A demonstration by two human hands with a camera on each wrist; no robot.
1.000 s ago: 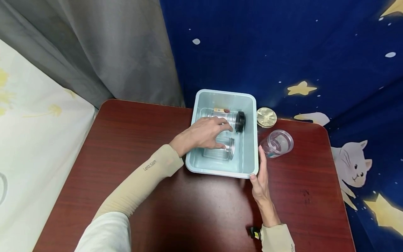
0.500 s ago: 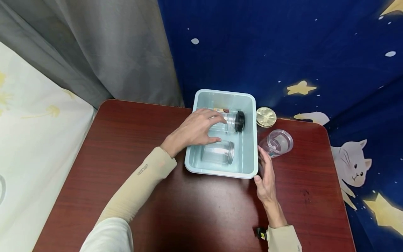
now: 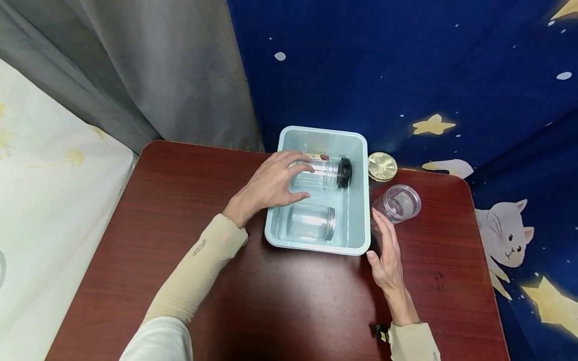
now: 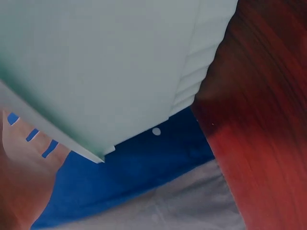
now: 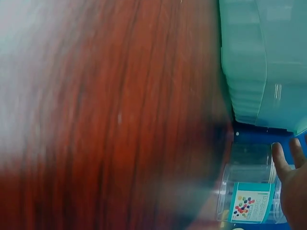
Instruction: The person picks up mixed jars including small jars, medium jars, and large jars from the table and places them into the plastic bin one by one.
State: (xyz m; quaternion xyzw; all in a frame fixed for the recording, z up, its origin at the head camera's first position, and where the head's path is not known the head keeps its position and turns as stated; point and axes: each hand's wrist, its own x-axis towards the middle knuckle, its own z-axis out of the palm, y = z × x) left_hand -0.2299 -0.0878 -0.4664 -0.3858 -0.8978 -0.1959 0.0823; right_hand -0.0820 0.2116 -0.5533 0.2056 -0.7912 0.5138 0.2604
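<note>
A light blue plastic bin [image 3: 352, 215] stands on the table. Inside lie two clear jars on their sides: the near jar [image 3: 311, 222] and the far jar [image 3: 318, 173], which has a black lid [image 3: 344, 173]. My left hand [image 3: 271, 183] hovers over the bin's left rim, fingers spread and slightly bent, holding nothing; its fingertips overlap the far jar in the head view. My right hand [image 3: 388, 255] is beside the bin's right wall, its fingers loosely extended near an upright clear jar [image 3: 399, 203]. That jar bears a teal-edged label [image 5: 252, 203] in the right wrist view.
A stack of gold lids [image 3: 382, 166] sits at the table's back edge, right of the bin. A small orange-and-white label or packet [image 3: 318, 157] shows behind the far jar. Grey curtain [image 3: 180, 75] and blue star-patterned cloth [image 3: 338, 65] hang behind the reddish-brown table [image 3: 289, 301].
My left hand has drawn back leftward off the near jar, which has shifted slightly toward the bin's front. My right hand has moved right, away from the bin's corner.
</note>
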